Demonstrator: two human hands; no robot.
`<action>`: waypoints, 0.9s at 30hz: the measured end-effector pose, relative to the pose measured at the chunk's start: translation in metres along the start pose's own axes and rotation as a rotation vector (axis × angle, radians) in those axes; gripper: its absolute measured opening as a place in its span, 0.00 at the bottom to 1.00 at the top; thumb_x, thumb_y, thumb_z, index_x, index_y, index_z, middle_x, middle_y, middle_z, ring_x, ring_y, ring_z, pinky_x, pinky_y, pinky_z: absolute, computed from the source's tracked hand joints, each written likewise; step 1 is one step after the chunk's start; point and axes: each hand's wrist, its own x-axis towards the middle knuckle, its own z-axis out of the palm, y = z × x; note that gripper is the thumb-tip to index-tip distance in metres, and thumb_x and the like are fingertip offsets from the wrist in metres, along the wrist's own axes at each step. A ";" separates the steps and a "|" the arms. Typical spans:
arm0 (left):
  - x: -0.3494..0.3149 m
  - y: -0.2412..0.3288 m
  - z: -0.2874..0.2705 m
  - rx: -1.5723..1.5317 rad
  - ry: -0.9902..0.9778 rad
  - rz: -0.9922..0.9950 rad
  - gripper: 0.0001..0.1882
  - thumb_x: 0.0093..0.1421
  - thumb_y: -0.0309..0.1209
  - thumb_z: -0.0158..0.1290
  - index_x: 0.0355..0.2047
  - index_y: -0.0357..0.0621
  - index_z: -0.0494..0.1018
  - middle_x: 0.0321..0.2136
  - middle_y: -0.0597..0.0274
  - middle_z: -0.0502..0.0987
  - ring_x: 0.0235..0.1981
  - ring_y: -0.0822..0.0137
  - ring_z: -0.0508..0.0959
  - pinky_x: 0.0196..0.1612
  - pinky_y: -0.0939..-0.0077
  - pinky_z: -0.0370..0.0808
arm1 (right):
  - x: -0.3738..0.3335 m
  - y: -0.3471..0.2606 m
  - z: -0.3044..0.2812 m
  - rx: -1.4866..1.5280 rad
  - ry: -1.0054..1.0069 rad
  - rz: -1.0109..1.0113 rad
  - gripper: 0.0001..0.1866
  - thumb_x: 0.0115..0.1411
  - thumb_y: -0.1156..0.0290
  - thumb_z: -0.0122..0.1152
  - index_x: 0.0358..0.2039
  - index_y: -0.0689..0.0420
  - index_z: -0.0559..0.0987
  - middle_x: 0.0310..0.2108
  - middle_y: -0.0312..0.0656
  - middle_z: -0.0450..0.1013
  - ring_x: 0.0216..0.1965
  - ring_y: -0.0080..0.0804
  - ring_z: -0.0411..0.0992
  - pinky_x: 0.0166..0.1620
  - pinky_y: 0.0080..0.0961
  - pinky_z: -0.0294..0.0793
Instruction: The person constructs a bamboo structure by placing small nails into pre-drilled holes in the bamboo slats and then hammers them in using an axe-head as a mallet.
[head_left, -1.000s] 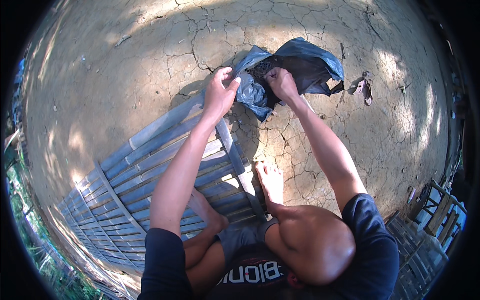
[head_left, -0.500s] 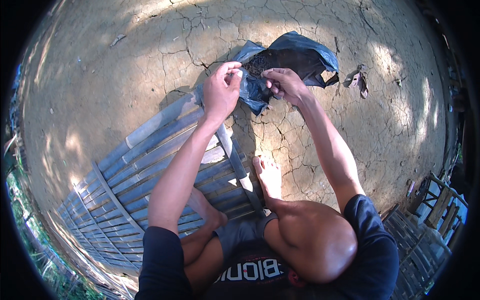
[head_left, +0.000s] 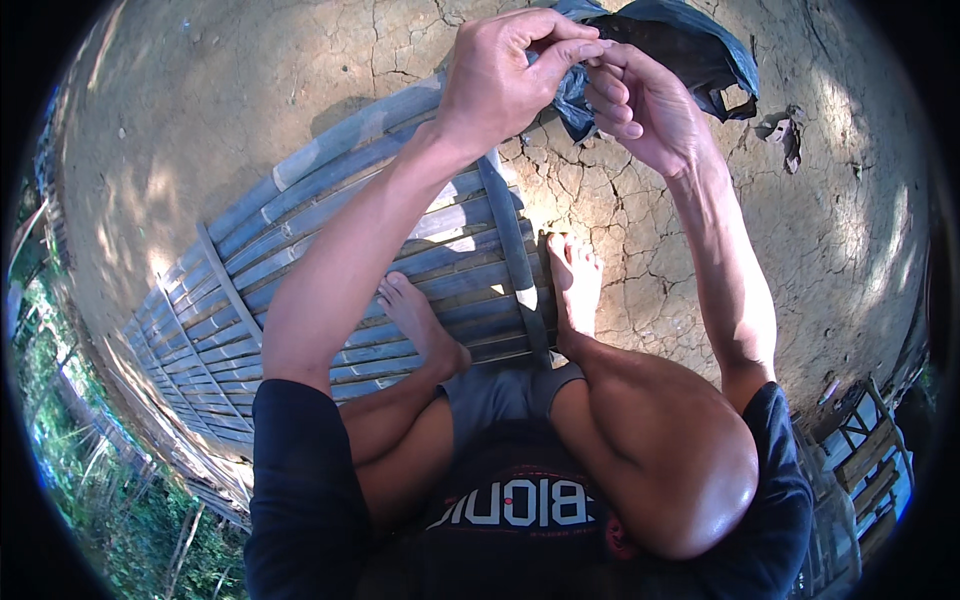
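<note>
1. Head view: left hand (head_left: 500, 75) pinches the crumpled edge of a dark blue plastic bag (head_left: 690, 45), fingers pressed together on the film.
2. Right hand (head_left: 645, 105) grips the same edge just beside it, fingers curled.
3. The bag is thin, glossy and wrinkled, held up over cracked dry earth (head_left: 850, 230).
4. Bare feet rest at the edge of a bamboo-slat platform (head_left: 230, 300).
</note>
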 end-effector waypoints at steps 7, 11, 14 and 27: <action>-0.010 -0.013 -0.059 -0.139 0.105 -0.460 0.11 0.70 0.29 0.50 0.47 0.36 0.75 0.33 0.58 0.81 0.31 0.74 0.79 0.34 0.80 0.77 | -0.068 0.019 -0.129 -0.828 0.990 -0.548 0.15 0.67 0.62 0.58 0.27 0.59 0.79 0.21 0.35 0.72 0.22 0.21 0.69 0.27 0.23 0.72; -0.053 -0.039 -0.101 0.015 -0.052 -0.815 0.10 0.70 0.27 0.48 0.49 0.38 0.74 0.31 0.64 0.78 0.27 0.77 0.73 0.32 0.84 0.71 | -0.084 0.104 -0.212 -1.628 0.960 -0.175 0.36 0.62 0.49 0.64 0.60 0.62 0.70 0.57 0.61 0.66 0.57 0.57 0.64 0.61 0.49 0.64; -0.098 -0.050 -0.104 -0.028 -0.202 -0.910 0.14 0.68 0.22 0.47 0.52 0.38 0.73 0.33 0.64 0.77 0.29 0.77 0.73 0.34 0.83 0.72 | -0.079 0.106 -0.183 -1.840 0.922 -0.190 0.29 0.63 0.54 0.63 0.56 0.62 0.71 0.56 0.57 0.62 0.58 0.59 0.62 0.60 0.50 0.65; -0.169 -0.084 -0.060 -0.069 -0.273 -0.770 0.10 0.61 0.19 0.51 0.43 0.34 0.75 0.35 0.53 0.83 0.36 0.63 0.83 0.39 0.69 0.76 | -0.173 0.130 -0.096 -0.611 0.881 0.169 0.12 0.68 0.58 0.60 0.37 0.50 0.71 0.16 0.22 0.58 0.13 0.10 0.54 0.16 0.14 0.53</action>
